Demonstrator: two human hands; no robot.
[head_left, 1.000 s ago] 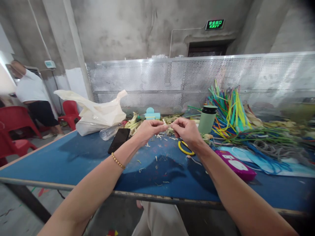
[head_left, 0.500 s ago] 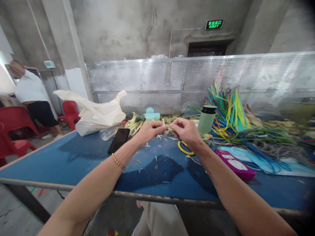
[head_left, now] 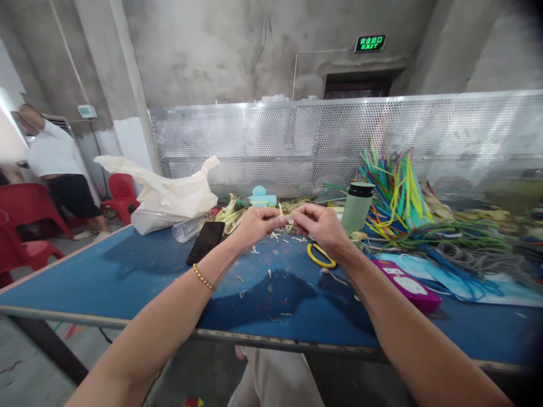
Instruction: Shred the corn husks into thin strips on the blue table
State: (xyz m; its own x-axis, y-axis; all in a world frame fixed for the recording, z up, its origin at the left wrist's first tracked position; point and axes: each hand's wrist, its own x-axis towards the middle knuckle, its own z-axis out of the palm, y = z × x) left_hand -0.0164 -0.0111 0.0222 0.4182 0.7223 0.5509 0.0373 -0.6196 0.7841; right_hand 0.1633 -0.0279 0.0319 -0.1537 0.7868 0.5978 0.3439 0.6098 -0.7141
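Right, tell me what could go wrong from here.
The small pale piece at the left hand's fingertips looks thin, so it might slip or tear. The green canister stands upright and seems close to the right hand, which could knock it over. Pale scraps litter the blue table, so a dropped piece might be hard to pick out.

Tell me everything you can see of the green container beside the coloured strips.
The green container is a roughly cylindrical, muted-green vessel with a smooth, matte-looking body, a glossy black band near the top and a flat green top. It looks closed and stands upright on the blue table, beyond and to the right of the right hand, just left of the coloured strips. Neither hand grips it. Clutter around its foot makes exact contacts there hard to tell.
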